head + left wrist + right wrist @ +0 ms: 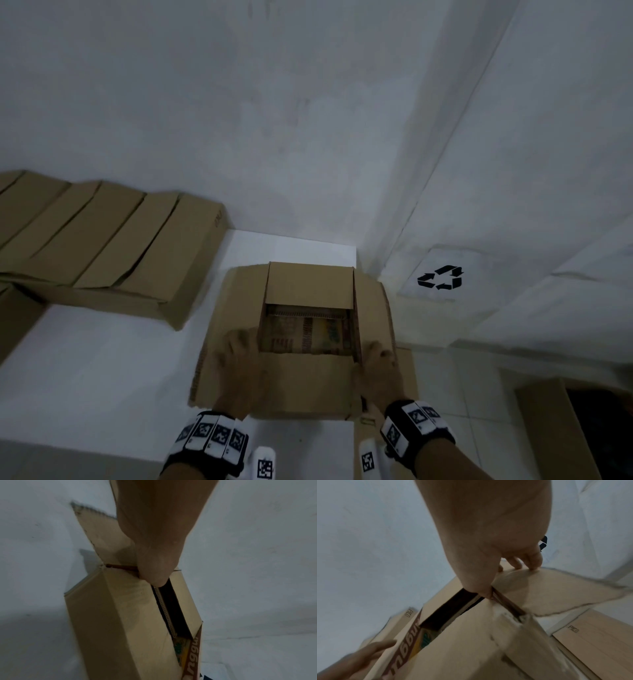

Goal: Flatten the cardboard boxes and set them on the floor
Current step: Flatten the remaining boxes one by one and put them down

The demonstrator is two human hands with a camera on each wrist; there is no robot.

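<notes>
An open brown cardboard box stands on the white table in front of me, its four top flaps spread and printed packaging showing inside. My left hand grips the box's near left corner, thumb hooked over the near wall's edge. My right hand grips the near right corner, thumb at the box edge and fingers resting on the right flap. The box fills the lower part of the left wrist view.
A stack of several flattened brown boxes lies on the table at the left. White walls close the back and right, with a white bag bearing a recycling symbol at the right. Another cardboard box stands on the floor at lower right.
</notes>
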